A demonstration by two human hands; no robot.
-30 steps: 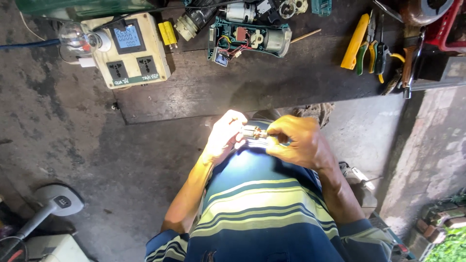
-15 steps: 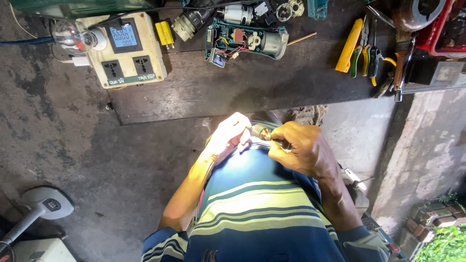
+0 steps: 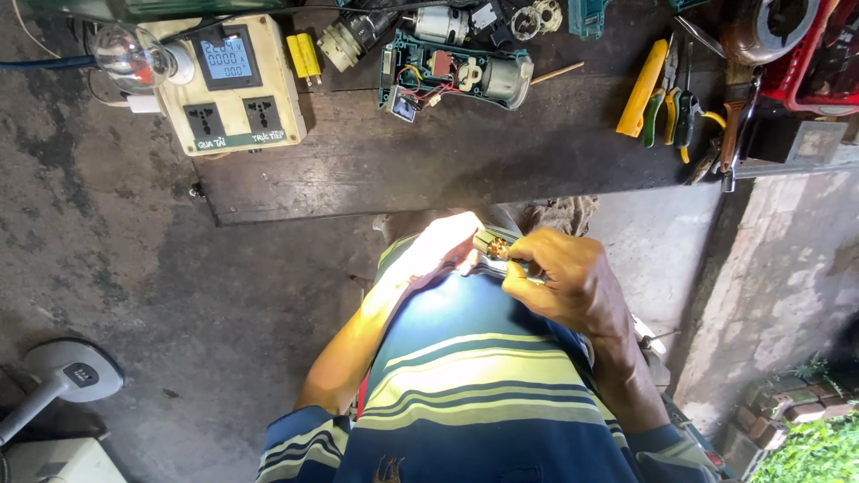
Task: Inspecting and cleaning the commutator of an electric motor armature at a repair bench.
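Both hands meet close to my chest, above my striped shirt. My left hand (image 3: 440, 250), washed out by bright light, holds a small cylindrical motor part (image 3: 491, 246) with copper-coloured windings. My right hand (image 3: 562, 279) pinches a thin metal tool (image 3: 501, 266) against that part; its fingers are curled tight. Most of the part is hidden between the fingers.
A dark wooden bench (image 3: 429, 161) lies ahead. On it: a cream socket box with a meter (image 3: 234, 85), a bulb (image 3: 134, 55), an opened teal power tool (image 3: 456, 79), pliers and a yellow knife (image 3: 667, 103), a red crate (image 3: 819, 63). A fan base (image 3: 67, 376) stands lower left.
The view has shifted a little, so bench items sit further left and up. My hands stay together on the small part, with only slight finger movement.
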